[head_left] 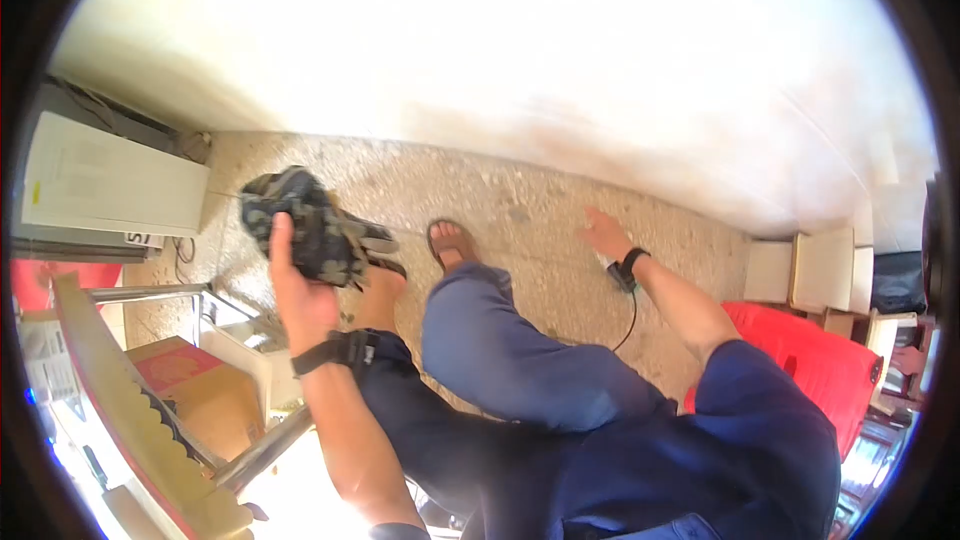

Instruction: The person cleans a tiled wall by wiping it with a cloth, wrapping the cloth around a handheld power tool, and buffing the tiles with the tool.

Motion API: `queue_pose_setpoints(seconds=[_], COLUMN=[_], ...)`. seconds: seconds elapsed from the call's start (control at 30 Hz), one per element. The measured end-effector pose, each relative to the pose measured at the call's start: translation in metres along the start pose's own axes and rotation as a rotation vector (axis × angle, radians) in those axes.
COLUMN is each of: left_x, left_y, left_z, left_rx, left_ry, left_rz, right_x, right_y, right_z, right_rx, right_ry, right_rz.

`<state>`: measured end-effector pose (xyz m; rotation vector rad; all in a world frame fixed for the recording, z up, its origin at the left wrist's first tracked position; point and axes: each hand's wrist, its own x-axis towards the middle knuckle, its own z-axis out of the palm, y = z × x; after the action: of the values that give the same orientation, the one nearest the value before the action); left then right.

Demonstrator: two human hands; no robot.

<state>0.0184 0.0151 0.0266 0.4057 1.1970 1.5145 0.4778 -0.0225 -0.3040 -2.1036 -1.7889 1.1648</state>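
Note:
My left hand (298, 290) is closed on a dark camouflage-patterned cloth item (315, 230), with the thumb lying along its near side. The item is bunched up, and grey strap-like parts hang off its right edge; its exact kind is not clear. It is held above the floor, partly in front of my foot. My right hand (606, 233) reaches out over the floor to the right, holding nothing, its fingers loosely apart and a little blurred. Black bands circle both wrists, and a dark cable runs down from the right wristband (627, 268).
A pale wall (500, 50) rises beyond the speckled floor (520, 190). On the left are a white panel (115, 175), a metal-framed stand (150, 292) and a cardboard box (205, 390). A red chair (805, 365) and light boxes (825, 265) stand on the right.

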Motion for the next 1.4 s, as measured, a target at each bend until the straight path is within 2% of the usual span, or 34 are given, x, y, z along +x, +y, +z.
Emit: queue_pose_setpoints(seconds=[0.07,0.1,0.17,0.2,0.27,0.3,0.37,0.4,0.47,0.53,0.6,0.63,0.7,0.8,0.87,0.9,0.93,0.97,1.0,1.03,1.07,1.1,1.13,1.17,1.23,1.33,1.37,1.4], left_x=[-0.009,0.001,0.007,-0.003,-0.011,-0.014,-0.030,-0.038,-0.042,-0.034,-0.037,-0.034,-0.027,-0.022,-0.027,-0.032,-0.037,-0.042,-0.044,-0.032,-0.023,-0.018,-0.017,-0.016,-0.021,-0.026,-0.007,-0.033], left_y=[0.000,-0.029,-0.043,-0.038,-0.038,-0.041,-0.039,-0.039,-0.047,-0.062,-0.058,-0.060,-0.065,-0.069,-0.068,-0.069,-0.068,-0.063,-0.059,-0.063,-0.068,-0.068,-0.066,-0.066,-0.062,-0.052,-0.051,-0.027], left_z=[0.018,0.031,0.038,0.046,0.054,0.057,0.067,0.069,0.071,0.064,0.063,0.060,0.056,0.058,0.063,0.068,0.073,0.076,0.076,0.075,0.070,0.064,0.061,0.060,0.061,0.067,0.062,0.072], left_rx=[0.048,-0.047,-0.116,-0.069,0.005,0.062,0.182,0.223,0.351,0.398,0.331,0.325,0.307,0.361,0.323,0.292,0.297,0.354,0.413,0.491,0.496,0.623,0.747,0.747,0.781,0.659,0.663,0.589], left_ry=[-0.041,-0.108,-0.177,-0.219,-0.312,-0.356,-0.436,-0.474,-0.554,-0.613,-0.634,-0.640,-0.583,-0.569,-0.535,-0.503,-0.537,-0.478,-0.410,-0.371,-0.370,-0.305,-0.235,-0.216,-0.185,-0.160,-0.163,-0.234], left_rz=[0.009,0.034,0.090,0.159,0.247,0.291,0.339,0.335,0.432,0.521,0.602,0.622,0.565,0.602,0.572,0.530,0.522,0.490,0.462,0.623,0.633,0.726,0.816,0.824,0.969,0.992,0.929,0.895], right_x=[-0.014,-0.012,-0.048,-0.060,-0.078,-0.087,-0.105,-0.111,-0.120,-0.119,-0.111,-0.109,-0.105,-0.111,-0.122,-0.134,-0.151,-0.160,-0.159,-0.153,-0.145,-0.137,-0.132,-0.127,-0.124,-0.132,-0.134,-0.136], right_y=[-0.071,-0.092,-0.186,-0.219,-0.270,-0.292,-0.327,-0.342,-0.367,-0.377,-0.377,-0.380,-0.384,-0.394,-0.403,-0.407,-0.413,-0.410,-0.399,-0.389,-0.385,-0.373,-0.362,-0.352,-0.351,-0.343,-0.342,-0.337], right_z=[-0.013,-0.071,-0.114,-0.123,-0.142,-0.155,-0.177,-0.183,-0.190,-0.189,-0.187,-0.192,-0.206,-0.224,-0.236,-0.244,-0.254,-0.264,-0.266,-0.262,-0.255,-0.252,-0.252,-0.251,-0.250,-0.246,-0.242,-0.238], right_rx=[0.185,0.162,0.390,0.379,0.452,0.428,0.524,0.517,0.423,0.352,0.429,0.504,0.589,0.682,0.590,0.599,0.477,0.343,0.350,0.387,0.425,0.423,0.427,0.418,0.405,0.484,0.538,0.597], right_ry=[-0.014,0.055,-0.009,0.013,0.003,0.027,-0.142,-0.128,-0.260,-0.242,-0.020,0.010,0.008,0.008,0.110,0.133,0.269,0.405,0.428,0.454,0.468,0.415,0.408,0.428,0.428,0.396,0.289,0.188], right_rz=[-0.194,-0.308,-0.331,-0.365,-0.547,-0.585,-0.571,-0.605,-0.580,-0.628,-0.609,-0.558,-0.561,-0.557,-0.711,-0.702,-0.838,-0.964,-0.952,-0.937,-0.932,-0.819,-0.830,-0.798,-0.792,-0.707,-0.660,-0.605])
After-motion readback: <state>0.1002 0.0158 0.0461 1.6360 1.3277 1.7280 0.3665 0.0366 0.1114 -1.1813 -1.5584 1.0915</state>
